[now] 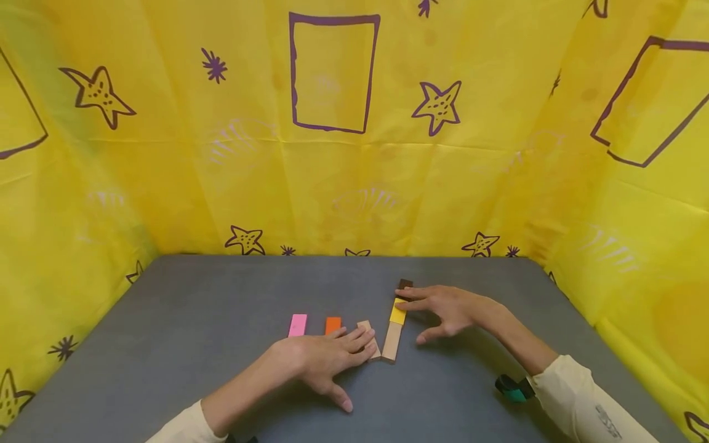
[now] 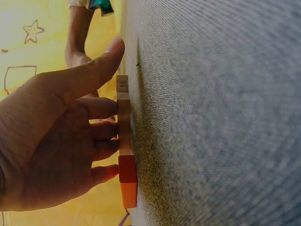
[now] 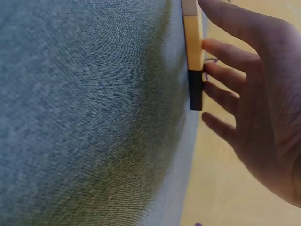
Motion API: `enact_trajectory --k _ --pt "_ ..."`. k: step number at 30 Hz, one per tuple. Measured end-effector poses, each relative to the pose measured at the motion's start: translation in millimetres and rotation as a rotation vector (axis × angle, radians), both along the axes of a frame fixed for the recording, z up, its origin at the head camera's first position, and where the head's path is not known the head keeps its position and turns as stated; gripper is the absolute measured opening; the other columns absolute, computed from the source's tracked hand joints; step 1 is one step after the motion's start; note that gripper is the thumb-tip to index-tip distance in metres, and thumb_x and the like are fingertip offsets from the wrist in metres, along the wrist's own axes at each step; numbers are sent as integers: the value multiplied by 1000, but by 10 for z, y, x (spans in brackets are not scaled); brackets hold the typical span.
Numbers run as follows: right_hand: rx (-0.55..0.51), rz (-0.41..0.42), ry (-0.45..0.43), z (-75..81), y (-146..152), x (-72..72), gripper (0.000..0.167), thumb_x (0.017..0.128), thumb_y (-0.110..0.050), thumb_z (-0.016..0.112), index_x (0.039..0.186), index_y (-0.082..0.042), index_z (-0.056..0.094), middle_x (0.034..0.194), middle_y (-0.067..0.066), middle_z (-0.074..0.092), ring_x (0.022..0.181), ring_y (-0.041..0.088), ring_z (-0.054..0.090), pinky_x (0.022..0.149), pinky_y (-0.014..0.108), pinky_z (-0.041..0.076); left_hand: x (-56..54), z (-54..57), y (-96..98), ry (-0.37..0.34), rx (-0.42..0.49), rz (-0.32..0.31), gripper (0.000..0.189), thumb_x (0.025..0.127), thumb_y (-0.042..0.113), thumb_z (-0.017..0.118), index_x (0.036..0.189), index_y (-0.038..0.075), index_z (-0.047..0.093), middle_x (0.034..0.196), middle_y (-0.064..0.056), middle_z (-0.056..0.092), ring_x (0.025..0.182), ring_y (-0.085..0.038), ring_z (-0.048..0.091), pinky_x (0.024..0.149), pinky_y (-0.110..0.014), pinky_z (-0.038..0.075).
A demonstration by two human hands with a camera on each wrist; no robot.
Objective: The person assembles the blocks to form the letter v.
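My left hand (image 1: 327, 360), fingers extended, rests its fingertips on a plain wooden block (image 1: 362, 323) that lies at a slant. One finger of it reaches over the orange block (image 1: 333, 323), as the left wrist view also shows. Fingertips of my right hand (image 1: 450, 311) touch the yellow block (image 1: 397, 314) and the dark brown block (image 1: 405, 284). Those two lie end to end with a second wooden block (image 1: 391, 342) in one line. At their near ends the two wooden blocks meet. Small dark marks show on the wooden ends (image 2: 122, 84) in the left wrist view.
A pink block (image 1: 297, 324) lies left of the orange one, partly behind my left wrist. The grey table (image 1: 232, 295) is closed in by yellow cloth walls (image 1: 354, 184) with drawn stars. A dark and green band (image 1: 514, 389) hangs at my right sleeve.
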State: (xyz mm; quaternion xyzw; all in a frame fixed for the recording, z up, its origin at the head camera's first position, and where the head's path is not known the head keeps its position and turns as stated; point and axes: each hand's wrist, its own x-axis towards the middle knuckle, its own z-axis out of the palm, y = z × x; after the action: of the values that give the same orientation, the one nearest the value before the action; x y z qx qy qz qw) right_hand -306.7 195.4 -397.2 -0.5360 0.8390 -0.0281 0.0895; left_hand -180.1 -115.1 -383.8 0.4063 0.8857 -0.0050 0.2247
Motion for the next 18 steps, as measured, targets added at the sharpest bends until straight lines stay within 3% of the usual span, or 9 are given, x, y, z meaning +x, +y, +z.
enact_trajectory --k 8,18 --pt "16 -69 -129 55 3 -21 80 93 -63 67 159 -23 46 173 5 31 160 34 32 122 64 37 0 25 13 2 3 -2 102 92 62 71 169 19 19 179 -2 5 166 -20 9 135 -47 19" --pt "-9 -55 -116 9 -14 -26 77 94 -60 68 157 -19 49 170 11 36 156 38 38 119 66 39 19 23 13 9 -6 -5 102 92 62 71 169 19 20 179 -2 6 166 -21 10 134 -46 20"
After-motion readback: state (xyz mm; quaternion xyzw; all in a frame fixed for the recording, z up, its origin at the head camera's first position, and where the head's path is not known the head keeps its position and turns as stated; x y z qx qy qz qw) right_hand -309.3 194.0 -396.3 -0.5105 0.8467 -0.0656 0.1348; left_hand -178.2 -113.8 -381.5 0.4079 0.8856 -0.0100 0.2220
